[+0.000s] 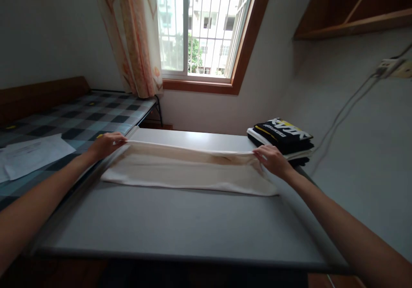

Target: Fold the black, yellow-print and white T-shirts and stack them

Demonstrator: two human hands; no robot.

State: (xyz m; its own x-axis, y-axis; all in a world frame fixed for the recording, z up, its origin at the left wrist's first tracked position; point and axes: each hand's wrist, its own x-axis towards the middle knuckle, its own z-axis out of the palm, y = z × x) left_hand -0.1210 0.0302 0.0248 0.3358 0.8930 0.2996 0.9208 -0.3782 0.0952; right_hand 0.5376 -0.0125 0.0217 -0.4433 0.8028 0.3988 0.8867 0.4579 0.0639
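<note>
A cream cloth (pixel 189 176) lies in a long, wide strip across the white table (pixel 180 228), its far edge lifted and pulled taut. My left hand (pixel 107 144) pinches the far left corner of that edge. At the far right corner, my right hand (pixel 272 157) holds the same edge between closed fingers. The near edge of the cloth rests on the tabletop. Just beyond my right hand is a stack of folded clothes (pixel 283 135), with a black printed one on top.
On the left is a bed with a checkered cover (pixel 96 116) and white papers (pixel 38 155) on it. A curtain (pixel 138 39) hangs by the barred window (pixel 206 30). Cables (pixel 341 110) run down the right wall, below a wooden shelf (pixel 370 24).
</note>
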